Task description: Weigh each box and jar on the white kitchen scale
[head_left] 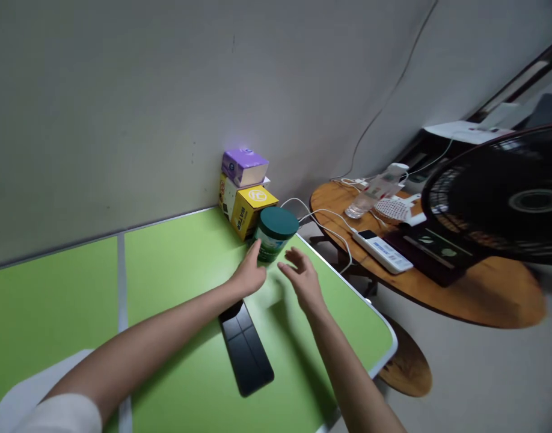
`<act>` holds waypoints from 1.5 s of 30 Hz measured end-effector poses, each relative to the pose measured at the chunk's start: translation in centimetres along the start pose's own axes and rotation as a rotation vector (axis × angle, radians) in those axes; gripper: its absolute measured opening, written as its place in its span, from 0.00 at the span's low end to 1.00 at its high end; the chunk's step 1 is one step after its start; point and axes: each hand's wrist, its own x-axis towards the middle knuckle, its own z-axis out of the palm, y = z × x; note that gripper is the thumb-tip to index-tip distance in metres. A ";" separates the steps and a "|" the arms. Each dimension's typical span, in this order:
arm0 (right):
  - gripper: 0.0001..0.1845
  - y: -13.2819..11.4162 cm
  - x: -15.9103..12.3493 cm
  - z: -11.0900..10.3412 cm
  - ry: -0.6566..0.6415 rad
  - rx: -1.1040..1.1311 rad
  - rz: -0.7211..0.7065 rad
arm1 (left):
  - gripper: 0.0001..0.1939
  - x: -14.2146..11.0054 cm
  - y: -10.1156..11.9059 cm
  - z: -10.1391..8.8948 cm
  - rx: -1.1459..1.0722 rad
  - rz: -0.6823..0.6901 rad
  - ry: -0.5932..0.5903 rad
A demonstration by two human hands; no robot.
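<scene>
A green canister with a dark green lid stands upright near the far right part of the green table. My left hand is at its near left side, index finger stretched up along it; whether it touches cannot be told. That hand's thumb is apart from the finger, and its other fingers are partly hidden. To the right and nearer, my right hand is open with bent, spread fingers, a gap between it and the canister. A black phone lies flat on the table below my left wrist.
Behind the canister, a yellow box carries a purple tissue pack against the wall. On a wooden table at right are a clear bottle, a white power bank with a cable, and a black fan.
</scene>
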 end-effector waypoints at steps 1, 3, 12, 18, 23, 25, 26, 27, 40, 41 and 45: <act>0.47 0.2 1.5 -0.4 0.027 -0.029 -0.017 | 0.44 1.3 -0.2 0.6 0.005 -0.009 0.030; 0.52 0.3 4.3 -0.8 0.004 -0.061 -0.047 | 0.46 3.3 -0.3 1.4 0.041 -0.032 0.074; 0.46 -2.1 5.6 1.1 -0.086 -0.135 -0.298 | 0.50 2.1 0.7 0.2 0.051 0.004 0.055; 0.44 -6.8 -3.2 5.4 -0.197 -0.198 -0.343 | 0.34 -9.4 6.0 -7.6 0.142 0.072 0.091; 0.46 -10.0 -12.6 12.5 -0.469 -0.117 -0.279 | 0.27 -23.3 10.1 -14.8 0.283 -0.062 0.250; 0.48 -10.6 -15.9 15.2 -0.599 -0.082 -0.248 | 0.28 -28.4 9.9 -16.7 0.285 -0.090 0.359; 0.49 -10.8 -17.3 16.4 -0.659 -0.071 -0.238 | 0.29 -30.6 9.4 -17.4 0.269 -0.104 0.419; 0.50 -11.0 -18.6 17.6 -0.714 -0.063 -0.232 | 0.31 -32.5 8.8 -18.1 0.242 -0.118 0.480; 0.53 -10.0 -25.3 24.3 -0.960 -0.138 -0.263 | 0.32 -41.0 3.1 -22.5 0.079 -0.024 0.663; 0.53 -9.9 -25.5 24.4 -0.957 -0.143 -0.267 | 0.31 -41.2 2.9 -22.7 0.079 -0.014 0.642; 0.54 -9.4 -26.2 24.5 -0.939 -0.165 -0.268 | 0.31 -41.6 2.6 -23.4 0.062 -0.007 0.588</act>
